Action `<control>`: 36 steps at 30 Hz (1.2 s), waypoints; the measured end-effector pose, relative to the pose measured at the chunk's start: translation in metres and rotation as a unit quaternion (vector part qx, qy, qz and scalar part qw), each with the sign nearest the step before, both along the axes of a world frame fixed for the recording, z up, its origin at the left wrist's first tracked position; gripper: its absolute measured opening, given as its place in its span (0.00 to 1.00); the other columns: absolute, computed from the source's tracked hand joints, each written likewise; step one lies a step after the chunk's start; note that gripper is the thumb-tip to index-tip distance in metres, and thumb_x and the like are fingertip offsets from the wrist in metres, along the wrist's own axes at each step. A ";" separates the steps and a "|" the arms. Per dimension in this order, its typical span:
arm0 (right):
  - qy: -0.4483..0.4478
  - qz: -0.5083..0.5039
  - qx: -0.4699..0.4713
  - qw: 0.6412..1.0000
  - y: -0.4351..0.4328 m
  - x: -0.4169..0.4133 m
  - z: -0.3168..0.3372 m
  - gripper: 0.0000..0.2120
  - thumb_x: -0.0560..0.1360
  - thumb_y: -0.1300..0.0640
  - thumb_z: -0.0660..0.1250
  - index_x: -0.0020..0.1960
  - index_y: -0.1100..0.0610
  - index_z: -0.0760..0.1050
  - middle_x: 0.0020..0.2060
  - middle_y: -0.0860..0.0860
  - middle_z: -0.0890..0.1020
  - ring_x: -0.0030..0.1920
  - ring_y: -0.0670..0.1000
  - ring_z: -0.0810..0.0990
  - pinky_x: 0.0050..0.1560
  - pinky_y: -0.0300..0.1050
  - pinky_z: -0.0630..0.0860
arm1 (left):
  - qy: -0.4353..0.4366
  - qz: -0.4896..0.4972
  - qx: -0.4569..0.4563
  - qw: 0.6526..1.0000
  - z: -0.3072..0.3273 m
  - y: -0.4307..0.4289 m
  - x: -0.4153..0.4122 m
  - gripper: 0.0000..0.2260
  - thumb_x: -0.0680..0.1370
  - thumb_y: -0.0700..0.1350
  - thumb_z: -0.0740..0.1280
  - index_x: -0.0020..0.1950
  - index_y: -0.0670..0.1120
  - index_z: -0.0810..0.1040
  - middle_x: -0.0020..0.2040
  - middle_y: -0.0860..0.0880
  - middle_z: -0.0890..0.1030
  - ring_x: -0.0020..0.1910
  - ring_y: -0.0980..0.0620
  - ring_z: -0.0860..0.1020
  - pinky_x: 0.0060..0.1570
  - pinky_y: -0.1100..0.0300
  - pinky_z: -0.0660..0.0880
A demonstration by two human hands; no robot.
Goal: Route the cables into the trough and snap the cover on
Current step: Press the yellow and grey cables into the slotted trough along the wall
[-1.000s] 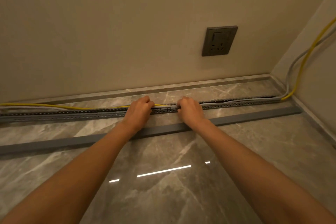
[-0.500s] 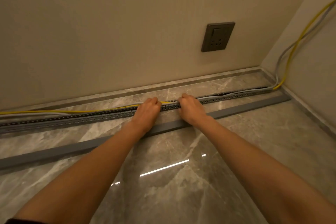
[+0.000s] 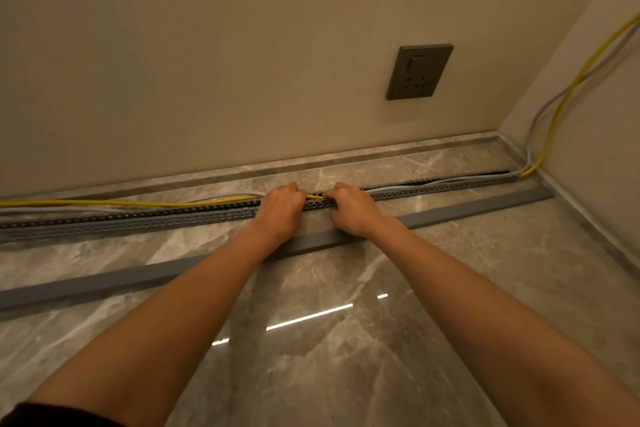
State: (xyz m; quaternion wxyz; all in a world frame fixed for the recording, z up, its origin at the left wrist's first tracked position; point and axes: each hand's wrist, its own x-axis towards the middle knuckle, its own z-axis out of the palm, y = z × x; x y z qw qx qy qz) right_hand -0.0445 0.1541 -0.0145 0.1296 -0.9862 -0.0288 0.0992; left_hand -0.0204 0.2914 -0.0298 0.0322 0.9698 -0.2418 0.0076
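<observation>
Now we hold the yellow cable with our left hand and right hand, fingers curled, over the middle of the trough. Left of our hands it lies on the floor behind the trough, and the cover lies in front.

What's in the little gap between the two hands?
In the head view, a stretch of the slotted grey trough shows between the left hand and right hand, with the yellow cable running along it.
</observation>
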 end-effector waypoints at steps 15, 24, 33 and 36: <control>0.004 0.050 0.011 0.999 -0.004 0.003 -0.004 0.22 0.75 0.64 0.60 0.69 0.58 0.67 0.63 0.59 0.71 0.62 0.62 0.70 0.64 0.51 0.67 | -0.026 0.031 0.004 0.999 0.005 0.006 0.003 0.08 0.76 0.36 0.64 0.54 0.35 0.76 0.54 0.36 0.78 0.54 0.37 0.76 0.52 0.47 0.71; -0.043 0.077 0.022 0.996 -0.007 -0.003 -0.019 0.22 0.75 0.64 0.58 0.69 0.59 0.66 0.61 0.60 0.70 0.61 0.61 0.70 0.64 0.52 0.67 | -0.022 0.038 0.061 0.997 0.008 -0.006 -0.012 0.08 0.74 0.34 0.64 0.50 0.36 0.80 0.50 0.38 0.81 0.52 0.40 0.78 0.46 0.51 0.76; -0.102 0.044 0.052 0.992 -0.006 -0.003 -0.017 0.17 0.76 0.64 0.57 0.64 0.62 0.73 0.58 0.59 0.73 0.59 0.60 0.72 0.62 0.52 0.68 | 0.022 0.110 -0.156 0.981 0.007 0.021 -0.003 0.13 0.76 0.33 0.62 0.60 0.37 0.77 0.60 0.38 0.78 0.59 0.39 0.75 0.60 0.49 0.72; -0.115 0.051 0.068 0.990 0.011 -0.001 -0.014 0.15 0.76 0.65 0.57 0.61 0.63 0.74 0.58 0.59 0.74 0.58 0.58 0.72 0.61 0.51 0.69 | 0.033 0.175 -0.152 0.972 0.006 0.050 0.003 0.15 0.77 0.35 0.64 0.64 0.38 0.74 0.64 0.39 0.76 0.63 0.40 0.73 0.62 0.49 0.70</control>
